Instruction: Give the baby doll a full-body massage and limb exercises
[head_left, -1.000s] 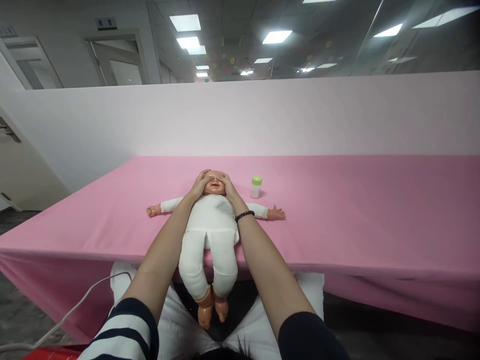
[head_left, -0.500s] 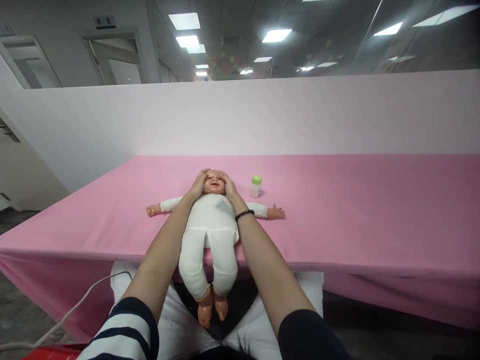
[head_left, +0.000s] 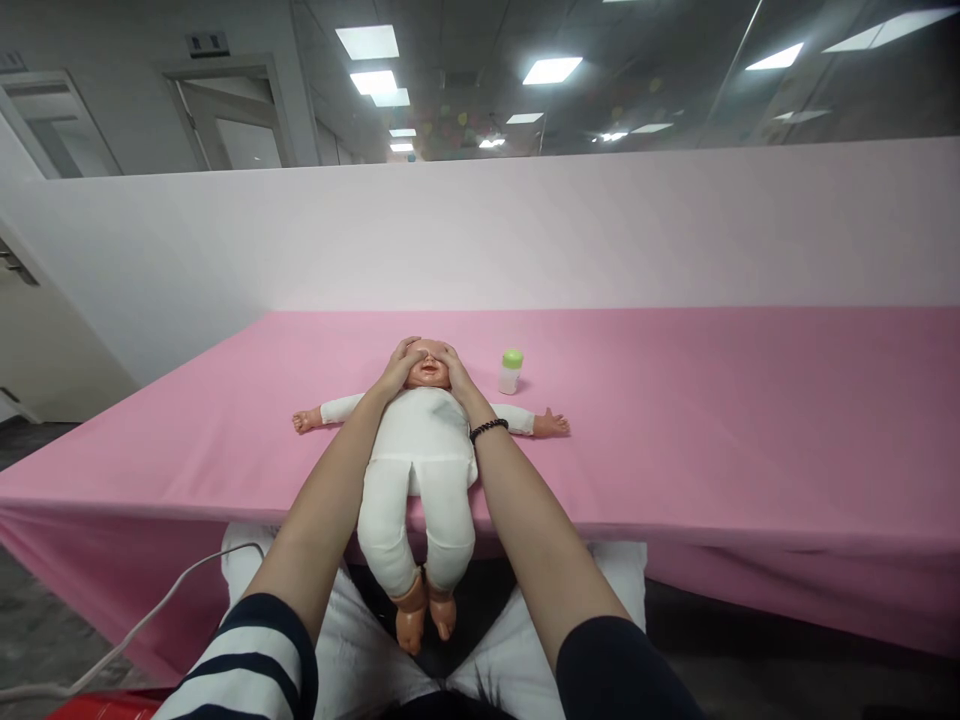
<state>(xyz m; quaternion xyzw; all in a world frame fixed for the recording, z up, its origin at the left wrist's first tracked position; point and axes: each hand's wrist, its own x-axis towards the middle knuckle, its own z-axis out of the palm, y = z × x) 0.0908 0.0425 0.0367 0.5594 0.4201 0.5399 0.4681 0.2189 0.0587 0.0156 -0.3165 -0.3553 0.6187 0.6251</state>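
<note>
A baby doll [head_left: 422,425] in a white cloth suit lies on its back, its arms spread sideways and its bare feet hanging past the table's front edge. Around the left side of its head curves my left hand [head_left: 400,367], the thumb resting over the eye area. My right hand [head_left: 456,370] cups the other side of the head in the same way, with its thumb across the other eye. Between the thumbs the doll's nose and mouth still show. A small bottle with a green cap [head_left: 511,372] stands upright to the right of the head.
A pink cloth [head_left: 712,420] covers the table and hangs over its front. Behind it rises a white wall [head_left: 600,235] with glass above. A pale cable [head_left: 157,605] runs at lower left, near a red object [head_left: 112,704].
Both thumbs have moved inward across the doll's face and now cover its eyes, which showed before. The bottle and the doll's body stay in place.
</note>
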